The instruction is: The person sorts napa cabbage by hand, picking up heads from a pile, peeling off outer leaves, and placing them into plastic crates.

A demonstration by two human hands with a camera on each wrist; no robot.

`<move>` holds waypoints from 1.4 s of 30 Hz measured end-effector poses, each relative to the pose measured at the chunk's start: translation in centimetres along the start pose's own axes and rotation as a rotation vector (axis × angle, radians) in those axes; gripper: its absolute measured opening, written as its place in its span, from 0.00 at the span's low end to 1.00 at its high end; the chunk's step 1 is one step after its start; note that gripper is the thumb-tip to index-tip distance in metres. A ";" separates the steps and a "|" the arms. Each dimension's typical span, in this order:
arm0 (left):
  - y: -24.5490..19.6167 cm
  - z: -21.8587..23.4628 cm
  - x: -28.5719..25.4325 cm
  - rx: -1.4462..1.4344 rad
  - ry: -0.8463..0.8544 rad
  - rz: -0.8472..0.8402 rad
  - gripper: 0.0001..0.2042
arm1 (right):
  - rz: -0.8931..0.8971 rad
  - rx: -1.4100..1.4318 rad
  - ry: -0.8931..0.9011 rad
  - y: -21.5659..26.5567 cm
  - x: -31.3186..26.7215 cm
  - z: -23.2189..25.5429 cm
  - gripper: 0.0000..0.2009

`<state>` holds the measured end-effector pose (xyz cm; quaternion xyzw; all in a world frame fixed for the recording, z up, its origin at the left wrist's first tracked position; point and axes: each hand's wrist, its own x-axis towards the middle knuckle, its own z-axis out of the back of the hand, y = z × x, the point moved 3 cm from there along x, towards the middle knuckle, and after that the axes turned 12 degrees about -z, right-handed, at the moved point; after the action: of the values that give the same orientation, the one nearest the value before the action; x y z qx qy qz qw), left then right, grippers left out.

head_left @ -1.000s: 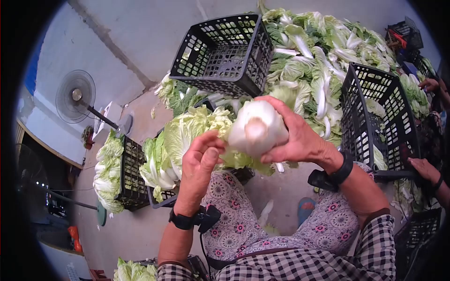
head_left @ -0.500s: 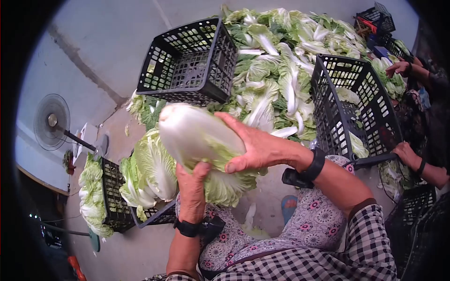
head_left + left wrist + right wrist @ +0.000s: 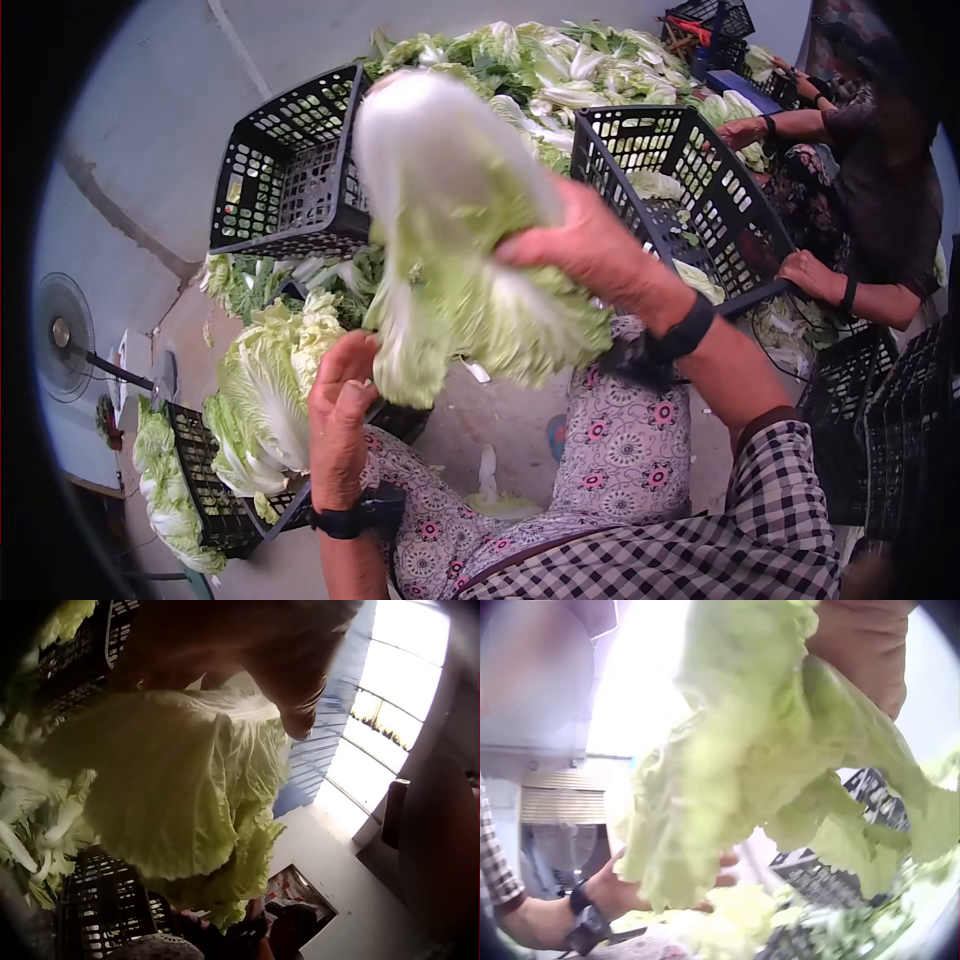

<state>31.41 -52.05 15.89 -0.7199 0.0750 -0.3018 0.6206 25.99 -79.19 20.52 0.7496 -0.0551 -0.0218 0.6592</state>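
On the head view's clock face, the right hand (image 3: 600,250) has the Chinese cabbage (image 3: 450,230) in its grasp, thumb across the near side, other fingers mostly hidden behind. The left hand (image 3: 340,410) sits at the cabbage's seven o'clock, fingers loosely bent with nothing in them, just beside the hanging leaf edge; whether skin meets leaf, I can't tell.

So it's a one-handed hold, and here's the danger: the pale, probably heavy base juts well beyond the grip and could tip the whole head loose, especially if the thumb bears only on soft outer leaves. Those might tear or peel, and a drop would likely land on the patterned trousers (image 3: 630,450) or the floor (image 3: 480,420).

As for the lie of it: from the right hand, the white base points off toward ten o'clock, blurred, while the frilly green ends hang toward seven, the grip sitting on the cabbage's right flank.

Further out, stacked cabbages (image 3: 265,400) at eight, a black crate (image 3: 300,180) at ten, a second crate (image 3: 735,180) at two with loose leaves inside. Beyond, the leaf heap (image 3: 560,70) spreads around twelve, another person (image 3: 875,190) is between two and three, and a fan (image 3: 62,335) stands at nine!
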 end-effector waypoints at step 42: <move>9.6 24.6 -11.0 0.915 -0.477 0.105 0.41 | 0.145 -1.081 -0.233 -4.6 4.8 8.4 0.19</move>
<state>38.14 -27.97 1.92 -0.4190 -0.1721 -0.0998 0.8859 30.15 -87.43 15.02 0.2919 -0.1599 -0.0845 0.9392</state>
